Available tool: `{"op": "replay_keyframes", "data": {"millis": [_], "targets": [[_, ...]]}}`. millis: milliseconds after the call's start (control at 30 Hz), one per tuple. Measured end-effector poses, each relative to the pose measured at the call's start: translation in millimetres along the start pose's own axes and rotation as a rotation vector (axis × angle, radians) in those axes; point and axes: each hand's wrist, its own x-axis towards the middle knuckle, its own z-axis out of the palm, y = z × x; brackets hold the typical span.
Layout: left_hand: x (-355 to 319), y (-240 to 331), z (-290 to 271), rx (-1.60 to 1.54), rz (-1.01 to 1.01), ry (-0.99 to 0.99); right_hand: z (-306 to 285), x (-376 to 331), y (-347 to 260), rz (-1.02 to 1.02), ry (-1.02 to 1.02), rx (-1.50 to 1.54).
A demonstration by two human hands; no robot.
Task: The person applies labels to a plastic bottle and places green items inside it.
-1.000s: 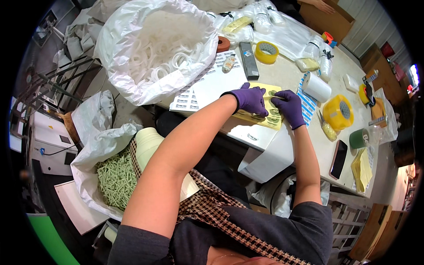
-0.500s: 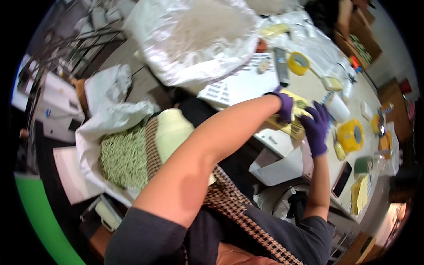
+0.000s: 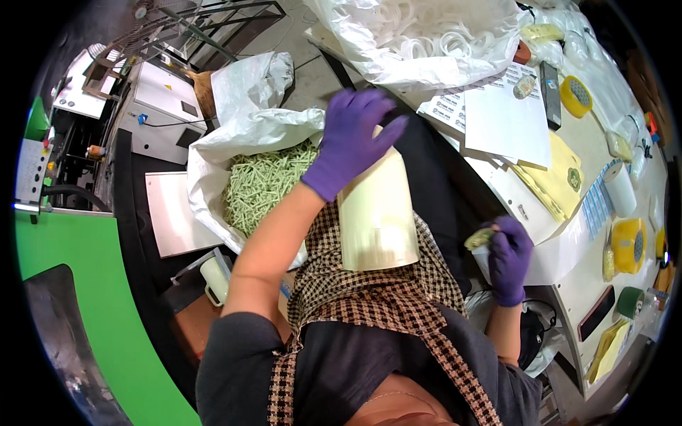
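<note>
My left hand (image 3: 355, 142), in a purple glove, is raised over the upper end of a glossy pale cream cylinder (image 3: 378, 220). Its thumb stands apart from the fingers, and I see nothing in its grasp. The cylinder lies on my lap, over a brown and black checked apron (image 3: 341, 284). Beside it, a white sack (image 3: 206, 206) gapes around many short pale green sticks (image 3: 266, 188). Near the table's edge, my gloved right hand (image 3: 510, 259) pinches a small yellowish-green packet (image 3: 479, 238) between thumb and fingers.
On the table are yellow paper bags (image 3: 550, 174), papers (image 3: 506, 117), a tape roll (image 3: 629, 245), a white roll (image 3: 619, 188) and a phone (image 3: 596, 312). A large white bag of clear rings (image 3: 440, 32) stands at the back. A green surface (image 3: 106, 305) runs along the left.
My left hand has left the table and moved left, above the cylinder. My right hand has drawn back toward me with the small packet. The view has swung left.
</note>
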Motion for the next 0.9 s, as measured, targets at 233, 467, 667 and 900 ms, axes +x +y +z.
{"op": "replay_keyframes", "data": {"millis": [233, 467, 667, 900], "targets": [[-82.0, -32.9, -28.1, -0.928, -0.461, -0.034, 78.7, 45.7, -16.3, 0.178, -0.531, 0.1], [-112.5, -52.9, -42.8, -1.032, -0.448, 0.04, 144.5, 54.5, -33.1, 0.236, -0.842, -0.009], [-114.5, -58.7, -34.6, -1.077, -0.407, 0.053, 152.9, 54.5, -29.7, 0.216, -0.792, -0.05], [-118.5, -62.9, -31.6, -1.118, -0.425, 0.052, 159.4, 48.4, -31.7, 0.137, -0.765, -0.213]]}}
